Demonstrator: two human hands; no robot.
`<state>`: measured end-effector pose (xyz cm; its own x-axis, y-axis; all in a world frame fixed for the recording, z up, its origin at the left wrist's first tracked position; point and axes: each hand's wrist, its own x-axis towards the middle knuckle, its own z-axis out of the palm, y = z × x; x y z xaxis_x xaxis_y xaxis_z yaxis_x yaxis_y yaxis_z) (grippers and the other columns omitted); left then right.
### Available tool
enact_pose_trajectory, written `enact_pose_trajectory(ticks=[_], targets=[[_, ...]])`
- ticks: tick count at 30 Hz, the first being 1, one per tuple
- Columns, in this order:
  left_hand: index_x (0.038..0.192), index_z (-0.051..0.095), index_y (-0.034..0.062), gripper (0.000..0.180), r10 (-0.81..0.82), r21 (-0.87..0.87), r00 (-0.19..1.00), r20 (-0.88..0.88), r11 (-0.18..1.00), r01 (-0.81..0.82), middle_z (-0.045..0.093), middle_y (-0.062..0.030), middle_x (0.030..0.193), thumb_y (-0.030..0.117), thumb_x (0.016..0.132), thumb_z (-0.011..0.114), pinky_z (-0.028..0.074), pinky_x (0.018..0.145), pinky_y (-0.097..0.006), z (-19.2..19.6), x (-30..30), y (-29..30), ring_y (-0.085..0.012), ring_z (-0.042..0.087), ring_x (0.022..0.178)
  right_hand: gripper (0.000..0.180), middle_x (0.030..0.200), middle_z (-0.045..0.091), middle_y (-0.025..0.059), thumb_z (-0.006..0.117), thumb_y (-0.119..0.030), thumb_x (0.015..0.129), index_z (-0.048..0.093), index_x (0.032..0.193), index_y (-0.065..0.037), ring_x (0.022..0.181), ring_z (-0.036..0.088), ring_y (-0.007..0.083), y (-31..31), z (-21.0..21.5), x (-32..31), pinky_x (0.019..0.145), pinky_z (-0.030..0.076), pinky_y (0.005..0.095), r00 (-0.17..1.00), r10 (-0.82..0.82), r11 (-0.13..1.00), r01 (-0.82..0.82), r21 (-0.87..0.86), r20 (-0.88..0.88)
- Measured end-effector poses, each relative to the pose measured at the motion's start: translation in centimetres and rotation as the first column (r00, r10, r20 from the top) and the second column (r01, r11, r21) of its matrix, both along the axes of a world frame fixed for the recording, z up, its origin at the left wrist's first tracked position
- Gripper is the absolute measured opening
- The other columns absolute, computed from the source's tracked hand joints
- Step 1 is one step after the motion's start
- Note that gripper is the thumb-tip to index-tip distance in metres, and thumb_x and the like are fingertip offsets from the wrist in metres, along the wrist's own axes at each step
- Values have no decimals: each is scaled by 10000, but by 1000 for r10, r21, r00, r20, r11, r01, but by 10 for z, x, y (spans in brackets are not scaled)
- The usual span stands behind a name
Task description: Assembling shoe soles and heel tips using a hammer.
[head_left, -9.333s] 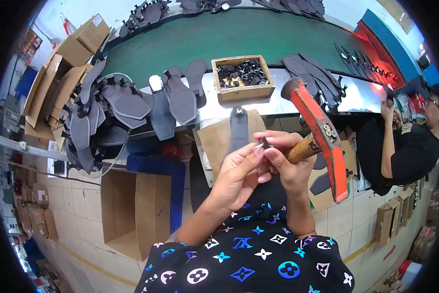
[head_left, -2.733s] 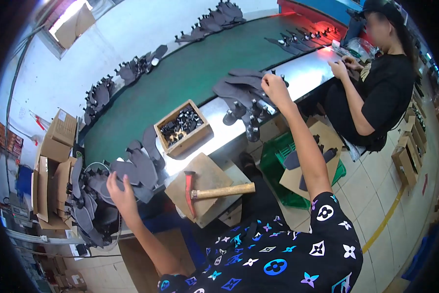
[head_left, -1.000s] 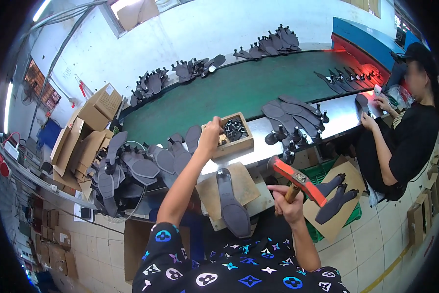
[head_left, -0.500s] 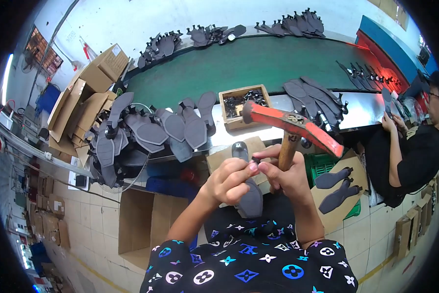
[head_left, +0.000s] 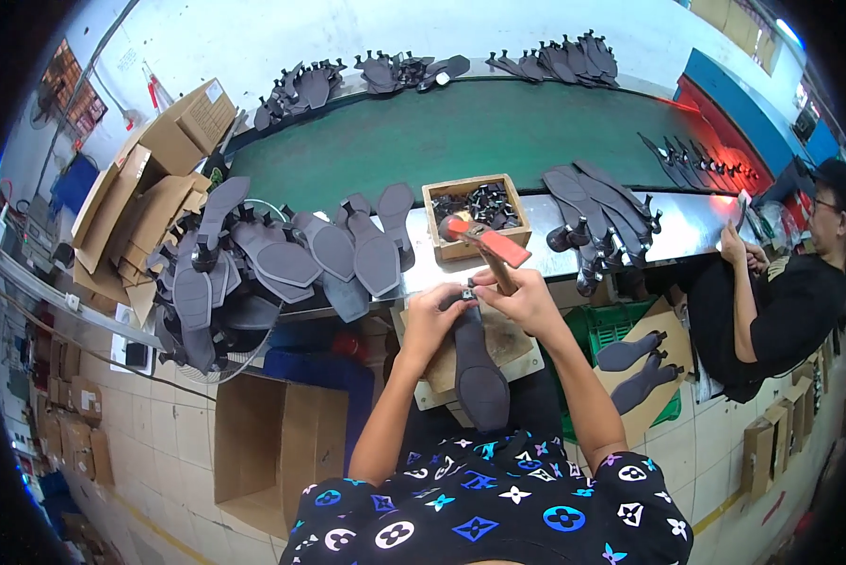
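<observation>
A dark grey shoe sole [head_left: 482, 375] rests heel end away from me on a low work block [head_left: 517, 363]. At that heel end, a small black heel piece [head_left: 467, 294] shows between my fingertips. My left hand [head_left: 431, 315] is closed at its left side, thumb and fingers gripping the heel end. From the right, my right hand [head_left: 525, 303] holds a hammer [head_left: 503, 247] by its wooden handle, while its thumb and forefinger reach the same heel piece. The hammer's worn red head stands above the hand, in front of the parts box.
A wooden box [head_left: 520, 200] of small black parts stands on the metal bench edge. Heeled soles are piled left [head_left: 263, 254] and right [head_left: 597, 202]. Behind runs a green conveyor belt [head_left: 395, 137]. A co-worker [head_left: 772, 282] sits at right. An open carton [head_left: 282, 443] stands at left.
Both hands have moved forward and down onto the sole's heel end with the small black piece. The hammer has gone farther from me and to the left, still in my right hand.
</observation>
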<state>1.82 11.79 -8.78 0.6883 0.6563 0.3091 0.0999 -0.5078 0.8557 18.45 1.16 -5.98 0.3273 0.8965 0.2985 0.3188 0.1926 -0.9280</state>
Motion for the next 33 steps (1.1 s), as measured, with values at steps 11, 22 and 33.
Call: enact_pose_trajectory(ticks=[11, 22, 33], targets=[[1035, 714, -9, 311, 80, 47, 997, 17, 996, -80, 727, -170, 958, 82, 750, 800, 546, 772, -362, -9, -13, -2, -305, 711, 841, 211, 950, 676, 151, 736, -37, 804, 678, 999, 19, 850, 654, 329, 2, 7, -11, 784, 525, 370, 917, 83, 995, -101, 27, 391], [1050, 749, -11, 260, -88, -259, 994, 67, 960, 103, 748, -47, 928, 18, 791, 754, 534, 730, -255, -4, -15, 9, -91, 655, 811, 315, 1001, 658, 200, 648, -106, 951, 585, 1229, 31, 844, 659, 313, -64, 56, -57, 744, 523, 334, 953, -176, 984, 174, 31, 245], [1253, 661, -8, 499, -168, -300, 986, 2, 940, 161, 749, -102, 1077, 160, 803, 798, 514, 883, -305, -2, -23, 15, -164, 674, 953, 367, 1018, 698, 222, 627, -74, 958, 570, 1285, 83, 855, 698, 255, -104, 95, -79, 771, 540, 336, 879, -323, 946, 301, 119, 351]])
